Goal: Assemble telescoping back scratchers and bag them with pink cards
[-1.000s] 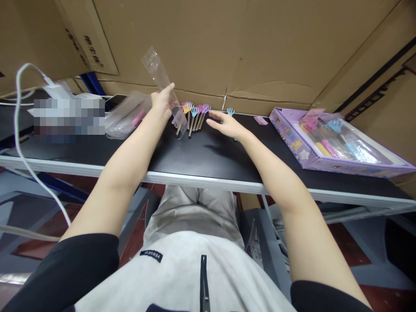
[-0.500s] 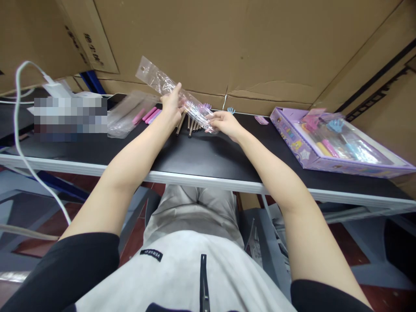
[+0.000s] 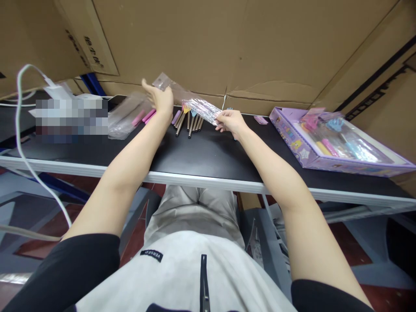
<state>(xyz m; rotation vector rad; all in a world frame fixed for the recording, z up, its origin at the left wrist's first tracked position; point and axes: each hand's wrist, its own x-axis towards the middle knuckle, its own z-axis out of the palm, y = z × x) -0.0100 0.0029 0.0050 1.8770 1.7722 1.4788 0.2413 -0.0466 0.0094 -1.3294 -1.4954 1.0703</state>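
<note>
Sleeve (image 3: 201, 108), seemingly filled, in right hand (image 3: 230, 121)

A single head-worn camera looks forward and steeply down over the person's chest and both outstretched forearms, so the black table (image 3: 208, 156) crosses the middle of the view at arm's length. It faces a wall of cardboard boxes (image 3: 227, 47) right behind the table, and lap and floor fill the bottom.
</note>
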